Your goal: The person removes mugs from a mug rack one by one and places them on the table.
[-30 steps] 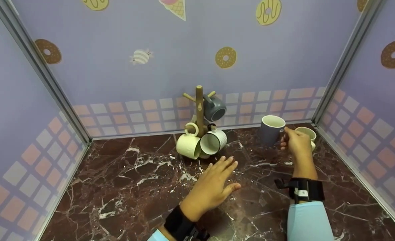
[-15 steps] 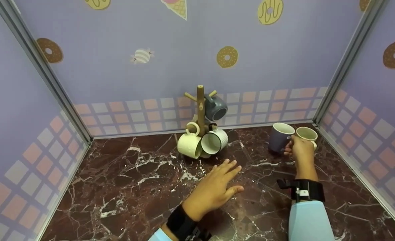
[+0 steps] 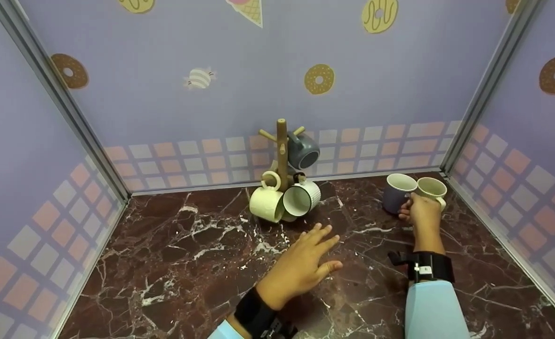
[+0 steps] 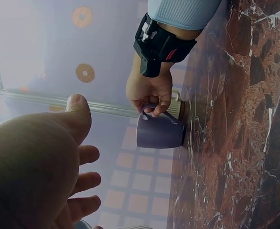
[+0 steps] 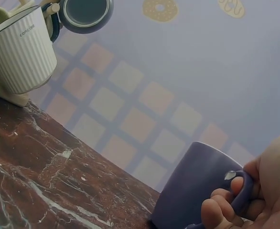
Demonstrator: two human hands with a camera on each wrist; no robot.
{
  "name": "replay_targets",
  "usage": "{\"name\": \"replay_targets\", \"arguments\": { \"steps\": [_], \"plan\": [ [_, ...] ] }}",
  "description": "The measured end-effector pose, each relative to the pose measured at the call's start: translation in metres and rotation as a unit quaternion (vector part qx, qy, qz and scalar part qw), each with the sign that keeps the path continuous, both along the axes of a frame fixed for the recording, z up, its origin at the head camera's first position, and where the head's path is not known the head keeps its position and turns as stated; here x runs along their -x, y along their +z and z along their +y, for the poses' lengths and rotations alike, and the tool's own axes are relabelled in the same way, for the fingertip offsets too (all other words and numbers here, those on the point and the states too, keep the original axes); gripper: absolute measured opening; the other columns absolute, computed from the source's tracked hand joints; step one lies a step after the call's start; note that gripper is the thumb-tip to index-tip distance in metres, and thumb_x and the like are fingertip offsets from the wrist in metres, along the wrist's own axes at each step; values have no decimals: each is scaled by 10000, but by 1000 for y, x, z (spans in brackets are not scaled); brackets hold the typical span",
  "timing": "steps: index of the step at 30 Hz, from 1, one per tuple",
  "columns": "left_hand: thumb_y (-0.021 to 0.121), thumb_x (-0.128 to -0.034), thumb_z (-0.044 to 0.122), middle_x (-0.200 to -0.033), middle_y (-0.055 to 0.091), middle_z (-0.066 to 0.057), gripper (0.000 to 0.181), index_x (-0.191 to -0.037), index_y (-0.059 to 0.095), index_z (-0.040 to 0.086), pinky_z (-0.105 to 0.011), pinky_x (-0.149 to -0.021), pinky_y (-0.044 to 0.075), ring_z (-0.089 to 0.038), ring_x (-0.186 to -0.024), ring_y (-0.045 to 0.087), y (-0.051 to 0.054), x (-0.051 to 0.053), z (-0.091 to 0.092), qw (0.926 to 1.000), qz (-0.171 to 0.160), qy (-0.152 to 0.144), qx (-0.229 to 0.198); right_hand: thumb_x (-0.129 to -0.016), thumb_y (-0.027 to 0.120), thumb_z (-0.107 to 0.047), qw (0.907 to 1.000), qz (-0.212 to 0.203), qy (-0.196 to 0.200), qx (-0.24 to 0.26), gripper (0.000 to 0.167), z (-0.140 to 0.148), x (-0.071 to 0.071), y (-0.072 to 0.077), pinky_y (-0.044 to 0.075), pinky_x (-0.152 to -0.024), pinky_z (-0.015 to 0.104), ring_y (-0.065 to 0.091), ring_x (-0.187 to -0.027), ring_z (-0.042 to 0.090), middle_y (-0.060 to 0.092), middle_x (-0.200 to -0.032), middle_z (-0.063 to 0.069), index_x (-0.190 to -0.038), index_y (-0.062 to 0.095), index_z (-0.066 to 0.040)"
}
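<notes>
My right hand (image 3: pixel 424 212) grips the handle of a purple mug (image 3: pixel 395 195) with a white inside; in the right wrist view the fingers curl through that handle. The purple mug (image 5: pixel 197 186) stands upright on the marbled table, close beside a cream mug (image 3: pixel 431 187) whose front is partly hidden by the hand. My left hand (image 3: pixel 301 266) is held over the table with its fingers spread and nothing in it. Ahead of it, a wooden mug tree (image 3: pixel 282 155) carries a pale yellow mug (image 3: pixel 264 205), a white ribbed mug (image 3: pixel 309 197) and a grey mug (image 3: pixel 304 153).
The dark red marbled table (image 3: pixel 188 273) meets a lilac back wall (image 3: pixel 239 94) printed with sweets. Side walls stand at left and right, with the two upright mugs near the back right corner. Several pegs on the mug tree bear no mug.
My right hand has moved the purple mug to the right and set it down next to the cream mug, still gripping its handle. The left hand has barely moved.
</notes>
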State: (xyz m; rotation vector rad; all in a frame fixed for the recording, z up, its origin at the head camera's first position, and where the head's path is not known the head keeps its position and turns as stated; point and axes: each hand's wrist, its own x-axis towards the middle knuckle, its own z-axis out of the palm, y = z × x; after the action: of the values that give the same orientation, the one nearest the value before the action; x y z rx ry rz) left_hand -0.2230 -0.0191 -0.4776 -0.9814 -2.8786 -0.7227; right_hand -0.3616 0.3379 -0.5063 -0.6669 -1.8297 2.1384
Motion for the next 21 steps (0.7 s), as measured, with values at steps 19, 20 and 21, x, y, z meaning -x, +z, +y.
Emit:
{"name": "replay_targets", "arguments": {
  "steps": [19, 20, 21],
  "plan": [
    [587, -1125, 589, -1874, 320, -24, 694, -1701, 528, 206, -567, -1436, 264, -286, -1765, 270, -2, -1, 2, 9999, -89, 46, 89, -1141, 576, -250, 9955, -417, -136, -845, 313, 8, -3, -5, 481, -442, 228, 588, -527, 67, 643, -659, -89, -933, 702, -53],
    [580, -1125, 596, -1874, 320, -23, 699, -1700, 529, 202, -565, -1436, 263, -285, -1766, 269, -2, -1, 2, 9999, -92, 38, 98, -1130, 582, -249, 9940, -441, -188, -985, 307, 9, -3, -6, 473, -437, 231, 586, -519, 69, 628, -643, -92, -935, 704, -45],
    [579, -1125, 598, -1874, 320, -23, 701, -1699, 531, 199, -562, -1437, 259, -286, -1766, 268, -2, -1, 2, 9999, -101, 33, 102, -1120, 587, -249, 9922, -465, -245, -1129, 304, 9, -3, -6, 466, -432, 235, 585, -512, 75, 613, -619, -92, -935, 703, -37]
  ]
}}
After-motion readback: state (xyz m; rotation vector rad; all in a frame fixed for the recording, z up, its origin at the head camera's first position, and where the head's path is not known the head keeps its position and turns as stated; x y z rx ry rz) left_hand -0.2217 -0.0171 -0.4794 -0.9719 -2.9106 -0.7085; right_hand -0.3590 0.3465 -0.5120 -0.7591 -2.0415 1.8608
